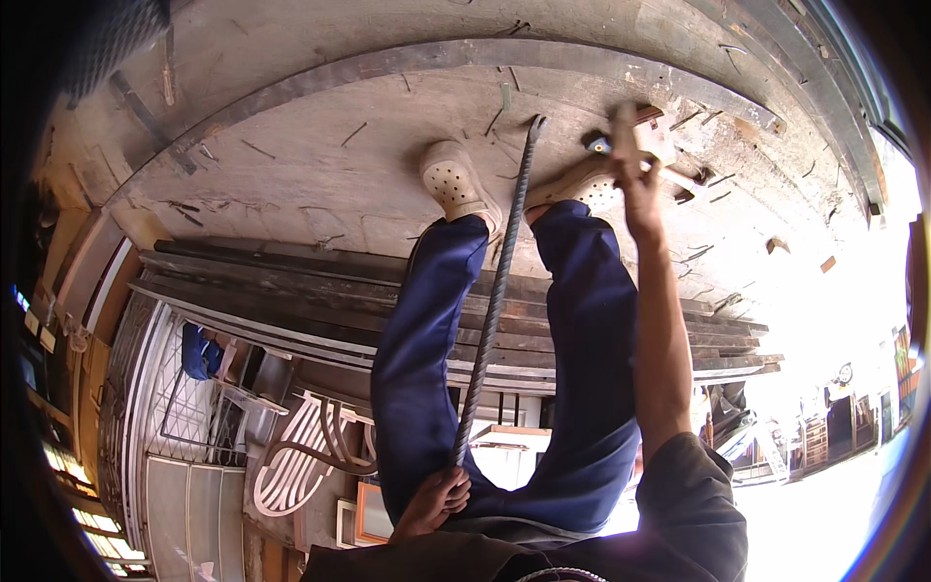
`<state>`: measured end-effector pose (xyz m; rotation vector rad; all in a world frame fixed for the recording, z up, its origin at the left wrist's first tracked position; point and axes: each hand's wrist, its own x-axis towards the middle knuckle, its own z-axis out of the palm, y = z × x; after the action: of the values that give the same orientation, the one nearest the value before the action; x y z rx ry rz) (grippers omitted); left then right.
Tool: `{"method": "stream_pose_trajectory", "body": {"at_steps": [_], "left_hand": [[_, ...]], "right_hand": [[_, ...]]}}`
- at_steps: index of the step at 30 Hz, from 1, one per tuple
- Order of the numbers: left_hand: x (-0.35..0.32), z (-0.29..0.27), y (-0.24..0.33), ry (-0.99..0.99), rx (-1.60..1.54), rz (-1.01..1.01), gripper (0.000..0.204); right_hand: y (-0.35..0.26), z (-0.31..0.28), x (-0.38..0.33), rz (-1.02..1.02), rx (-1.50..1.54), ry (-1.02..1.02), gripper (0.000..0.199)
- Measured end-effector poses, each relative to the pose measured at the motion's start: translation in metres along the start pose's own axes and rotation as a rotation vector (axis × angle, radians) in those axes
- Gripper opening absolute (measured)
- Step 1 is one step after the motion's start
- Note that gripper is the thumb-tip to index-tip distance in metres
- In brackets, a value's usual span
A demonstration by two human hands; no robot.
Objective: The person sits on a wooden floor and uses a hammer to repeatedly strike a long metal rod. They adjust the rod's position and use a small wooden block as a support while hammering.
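Observation:
My left hand [434, 501] is closed around the lower end of a long ribbed steel bar [495, 291]. The bar runs up between my legs in blue trousers [417, 359], and its bent tip [536, 124] rests on the dusty concrete floor [320, 165] by my cream perforated clogs [452, 180]. My right arm reaches out to the floor. There my right hand [635, 184] grips a pale wooden piece [624, 126], beside small wooden blocks [669, 145] and a small blue object [598, 145]. Which tool the wooden piece belongs to is unclear.
A stack of long dark planks and bars [291, 291] lies across the middle. A curved steel strip [388, 60] arcs over the floor, and short rods and scraps [718, 179] are scattered about. A white plastic chair [301, 461] and a wire grille [194, 388] are at lower left, with bright glare at right.

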<state>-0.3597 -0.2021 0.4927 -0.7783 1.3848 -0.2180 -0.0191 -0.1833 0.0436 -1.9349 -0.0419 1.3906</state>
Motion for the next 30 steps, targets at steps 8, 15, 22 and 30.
{"method": "stream_pose_trajectory", "body": {"at_steps": [8, 15, 22, 30], "left_hand": [[0.020, -0.010, -0.024, -0.098, -0.058, 0.067, 0.032], [0.032, -0.009, -0.037, -0.176, -0.188, 0.124, 0.032], [0.043, -0.006, -0.058, -0.270, -0.303, 0.143, 0.035], [0.046, 0.054, -0.087, -0.262, -0.238, 0.216, 0.027]], "right_hand": [[-0.094, 0.165, 0.011, -0.970, -1.344, -0.089, 0.049], [-0.094, 0.179, 0.053, -0.943, -1.604, -0.088, 0.045], [-0.098, 0.192, 0.059, -0.842, -1.546, -0.100, 0.048], [-0.073, 0.120, -0.074, -0.474, -1.146, -0.067, 0.072]]}}
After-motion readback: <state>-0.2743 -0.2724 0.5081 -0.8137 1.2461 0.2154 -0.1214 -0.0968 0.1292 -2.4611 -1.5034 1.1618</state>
